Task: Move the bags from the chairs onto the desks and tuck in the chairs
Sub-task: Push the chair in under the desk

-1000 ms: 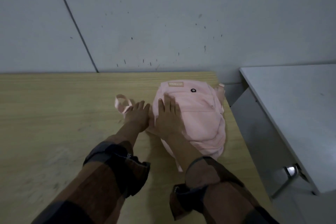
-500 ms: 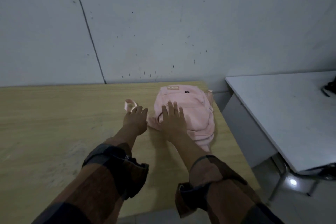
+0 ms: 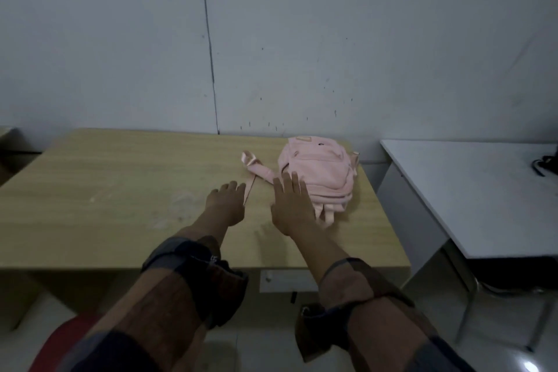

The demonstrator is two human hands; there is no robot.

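Grey wall behind wooden table (image 3: 120, 190). Pink backpack (image 3: 320, 172) lies on table's far right: bag step judged done here. Left hand (image 3: 225, 205) and right hand (image 3: 291, 205) flat, fingers straight, gripping nothing. Red chair (image 3: 65, 338) at lower left, not yet tucked.

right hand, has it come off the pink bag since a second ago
Yes. The right hand has drawn back toward the wooden desk's near edge; it lay on the pink bag, now only its fingertips overlap it.

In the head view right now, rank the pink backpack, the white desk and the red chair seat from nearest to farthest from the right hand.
1. Pink backpack: just beyond the right hand, on the wooden desk.
2. White desk: off to the right, across a gap.
3. Red chair seat: low at bottom left, before the wooden desk.
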